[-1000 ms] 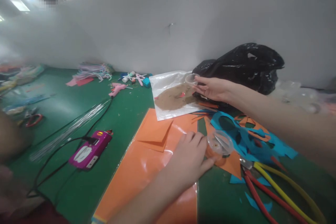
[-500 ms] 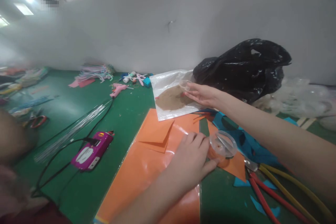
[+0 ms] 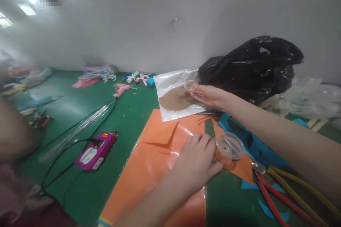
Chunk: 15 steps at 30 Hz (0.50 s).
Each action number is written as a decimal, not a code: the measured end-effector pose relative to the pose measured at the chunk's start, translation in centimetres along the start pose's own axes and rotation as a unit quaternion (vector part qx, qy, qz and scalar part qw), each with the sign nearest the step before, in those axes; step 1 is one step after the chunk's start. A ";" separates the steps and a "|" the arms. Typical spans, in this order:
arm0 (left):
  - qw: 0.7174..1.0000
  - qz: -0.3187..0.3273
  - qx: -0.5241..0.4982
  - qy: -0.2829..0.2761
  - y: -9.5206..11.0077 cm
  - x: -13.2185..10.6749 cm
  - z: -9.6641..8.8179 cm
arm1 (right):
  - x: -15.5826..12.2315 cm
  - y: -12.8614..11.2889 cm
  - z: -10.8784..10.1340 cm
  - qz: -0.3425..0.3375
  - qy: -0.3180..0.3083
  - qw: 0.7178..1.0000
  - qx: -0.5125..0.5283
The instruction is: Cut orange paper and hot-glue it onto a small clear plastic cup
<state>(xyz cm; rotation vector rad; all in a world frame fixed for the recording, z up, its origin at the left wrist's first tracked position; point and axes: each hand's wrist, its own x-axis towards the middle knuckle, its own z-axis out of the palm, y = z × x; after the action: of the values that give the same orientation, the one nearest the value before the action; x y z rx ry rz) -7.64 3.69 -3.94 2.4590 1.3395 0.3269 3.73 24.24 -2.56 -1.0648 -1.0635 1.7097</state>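
The right hand (image 3: 206, 94) reaches out toward one o'clock across the green table (image 3: 128, 113), its fingers pinched on the rim of a small clear plastic cup (image 3: 189, 85), which is tipped just above a heap of brown sand (image 3: 176, 101). The sand lies on a clear plastic bag (image 3: 170, 88) spread flat at twelve o'clock from the left hand. Right behind the wrist, at two o'clock, bulges a crumpled black plastic bag (image 3: 253, 67).

The left hand (image 3: 195, 161) lies palm down on a glossy orange paper sheet (image 3: 149, 173), fingers spread loosely, thumb and forefinger touching the side of a round clear plastic dish (image 3: 229, 146) just at its three o'clock; whether it truly grips the dish cannot be told. The dish sits on an orange scrap beside blue paper cuttings (image 3: 253, 145). Red and yellow tubes (image 3: 277, 198) run off toward five o'clock.

At nine o'clock, well apart from the hands, a magenta box-shaped device (image 3: 96, 150) lies with a black cable (image 3: 66, 150) plugged in. Further out, at eleven o'clock, rests a pink glue gun (image 3: 121, 89)
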 end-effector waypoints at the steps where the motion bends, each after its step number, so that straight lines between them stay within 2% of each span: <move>1: 1.000 0.001 0.000 0.000 0.0 0.0 0.0 | 0.0 0.0 0.0 0.001 0.000 1.000 0.004; 10: 1.000 -0.003 0.018 -0.003 0.0 0.1 0.1 | -0.9 -1.0 0.0 0.007 0.018 1.000 0.021; 15: 1.000 -0.001 0.016 -0.008 0.1 0.1 0.0 | -4.7 -3.7 -1.0 0.000 0.027 1.000 0.004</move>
<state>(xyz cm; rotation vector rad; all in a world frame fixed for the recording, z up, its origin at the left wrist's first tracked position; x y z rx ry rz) -7.51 3.75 -3.92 2.4810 1.3491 0.2869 6.81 21.18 1.69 -1.0995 -1.0214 1.6757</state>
